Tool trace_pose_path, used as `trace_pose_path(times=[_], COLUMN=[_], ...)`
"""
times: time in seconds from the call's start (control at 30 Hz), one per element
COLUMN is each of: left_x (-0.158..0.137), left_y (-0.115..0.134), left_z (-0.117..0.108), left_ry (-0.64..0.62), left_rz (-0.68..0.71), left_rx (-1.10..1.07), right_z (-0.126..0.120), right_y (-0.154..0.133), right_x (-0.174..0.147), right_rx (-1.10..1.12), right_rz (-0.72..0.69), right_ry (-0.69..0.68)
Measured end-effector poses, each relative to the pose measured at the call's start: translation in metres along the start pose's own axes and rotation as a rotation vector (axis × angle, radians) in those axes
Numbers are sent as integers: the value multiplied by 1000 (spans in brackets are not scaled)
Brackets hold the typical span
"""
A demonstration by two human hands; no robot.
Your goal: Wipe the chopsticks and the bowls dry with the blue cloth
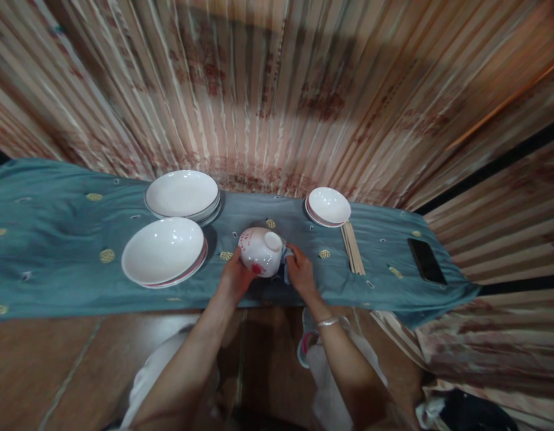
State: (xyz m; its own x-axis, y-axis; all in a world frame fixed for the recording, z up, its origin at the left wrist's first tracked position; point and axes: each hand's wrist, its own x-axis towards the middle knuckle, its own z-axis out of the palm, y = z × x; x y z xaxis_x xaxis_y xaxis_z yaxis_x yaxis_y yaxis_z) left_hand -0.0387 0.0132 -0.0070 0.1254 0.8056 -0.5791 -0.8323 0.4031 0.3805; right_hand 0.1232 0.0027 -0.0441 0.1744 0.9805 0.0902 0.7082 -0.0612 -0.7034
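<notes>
A white bowl with red flower decoration is tilted on its side in front of me, its foot ring facing right and toward me. My left hand grips its left side, fingers closed around the rim area and partly hidden behind it. At the bowl's right, my right hand is closed on a bluish-grey cloth, which touches the bowl's outer wall near the foot. The bowl's inside is turned away from view.
Left on the teal-covered table stand a stack of white plates and a stack of large bowls. To the right are stacked small bowls, chopsticks and a dark phone. Pleated curtains hang behind.
</notes>
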Motion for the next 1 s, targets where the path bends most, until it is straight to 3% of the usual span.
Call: trace_pose_path(times=[0.33,0.63,1.0], left_x=[2,-6,-4], left_y=[-1,0,-5], left_z=[1,8,5], left_ry=[-11,16,-49], left_rz=[4,-14,6], left_rx=[16,-1,26], right_z=[3,-6,-2], right_y=[1,-8,-23], right_x=[-33,-43,-51], right_rx=[-88,-188,-250], right_rz=[-342,-430,-633], right_ry=[116,57,85])
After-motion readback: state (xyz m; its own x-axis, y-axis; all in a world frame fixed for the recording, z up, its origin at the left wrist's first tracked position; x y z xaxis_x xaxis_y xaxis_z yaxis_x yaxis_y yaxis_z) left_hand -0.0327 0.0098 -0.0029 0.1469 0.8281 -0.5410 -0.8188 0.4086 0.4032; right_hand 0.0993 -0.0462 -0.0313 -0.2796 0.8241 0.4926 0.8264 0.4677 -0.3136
